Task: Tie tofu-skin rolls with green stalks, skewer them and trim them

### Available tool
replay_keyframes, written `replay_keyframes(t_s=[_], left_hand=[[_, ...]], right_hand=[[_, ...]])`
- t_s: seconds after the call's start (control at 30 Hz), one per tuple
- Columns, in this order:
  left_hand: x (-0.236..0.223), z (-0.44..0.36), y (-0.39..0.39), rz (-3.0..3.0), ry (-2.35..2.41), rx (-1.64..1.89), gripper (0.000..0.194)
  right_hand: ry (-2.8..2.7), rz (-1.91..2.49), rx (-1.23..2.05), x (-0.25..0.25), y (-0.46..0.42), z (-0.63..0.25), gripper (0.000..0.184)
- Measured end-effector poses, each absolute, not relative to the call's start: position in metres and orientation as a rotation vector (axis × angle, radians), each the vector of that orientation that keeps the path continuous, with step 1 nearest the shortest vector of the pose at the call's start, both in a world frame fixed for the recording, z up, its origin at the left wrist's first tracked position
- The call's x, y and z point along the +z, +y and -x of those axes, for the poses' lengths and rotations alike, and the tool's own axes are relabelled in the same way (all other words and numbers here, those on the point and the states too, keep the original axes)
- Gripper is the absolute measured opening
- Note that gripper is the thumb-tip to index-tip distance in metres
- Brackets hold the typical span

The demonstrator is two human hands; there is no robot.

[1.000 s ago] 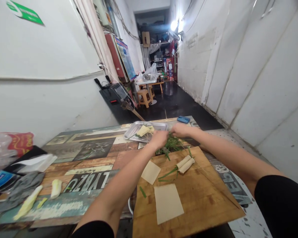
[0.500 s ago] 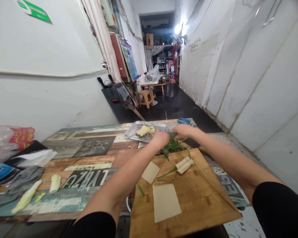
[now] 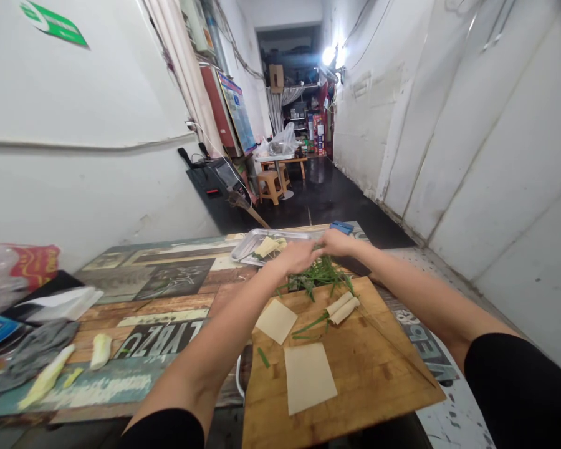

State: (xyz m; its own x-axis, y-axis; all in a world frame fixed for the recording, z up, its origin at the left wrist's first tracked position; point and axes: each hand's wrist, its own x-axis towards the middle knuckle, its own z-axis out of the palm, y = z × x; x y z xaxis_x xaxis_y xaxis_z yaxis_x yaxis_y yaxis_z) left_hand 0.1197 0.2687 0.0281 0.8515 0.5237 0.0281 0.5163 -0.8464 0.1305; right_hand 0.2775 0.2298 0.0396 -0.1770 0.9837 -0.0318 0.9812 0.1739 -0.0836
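Note:
A heap of thin leafy greens point(image 3: 322, 272) lies at the far edge of the wooden cutting board point(image 3: 369, 368). Over it my left hand point(image 3: 300, 257) and my right hand point(image 3: 335, 243) meet, fingertips bent together among the greens. Both look closed on them, though the stems between the fingers are largely hidden. Two pale rolled sheets point(image 3: 342, 308) with green stems poking out lie side by side on the board. Nearer are two flat square sheets, one smaller sheet point(image 3: 277, 321) and one larger sheet point(image 3: 310, 378), plus a cut green piece point(image 3: 263, 357).
Behind my left hand, a metal tray point(image 3: 243, 254) holds pale rolls point(image 3: 267, 247). A blue object point(image 3: 342, 227) lies at the table's far edge. On the left are pale vegetable pieces point(image 3: 101, 351), a grey cloth point(image 3: 32, 352) and a plastic bag point(image 3: 19, 274).
My hands were apart over the greens and have come together, the right moving left and inward. The view has shifted slightly. The rolls and sheets stay where they lay on the board.

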Motion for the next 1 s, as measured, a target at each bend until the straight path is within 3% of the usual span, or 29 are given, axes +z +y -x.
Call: replay_keyframes(t_s=[0.1,0.23,0.33,0.53,0.77,1.0], left_hand=[[0.023,-0.114,0.271,-2.750,0.806,0.303,0.050],[0.011,-0.111,0.272,-2.765,0.857,0.520,0.037],[0.000,-0.115,0.266,-2.639,0.839,0.727,0.035],[-0.008,-0.126,0.256,-2.206,0.865,0.830,0.034],[0.006,-0.119,0.267,-1.331,0.509,0.579,0.035],[-0.002,-0.105,0.264,-1.173,0.395,0.375,0.025]], right_hand=[[-2.110,1.992,0.488,0.052,0.223,-0.275,0.015],[-1.701,1.788,1.041,0.056,0.217,-0.278,0.018],[-1.490,1.606,1.258,0.050,0.218,-0.280,0.023],[-1.238,1.540,1.269,0.042,0.216,-0.274,0.037],[-1.236,1.433,1.357,0.055,0.207,-0.274,0.019],[-1.252,1.508,1.253,0.051,0.205,-0.278,0.023]])
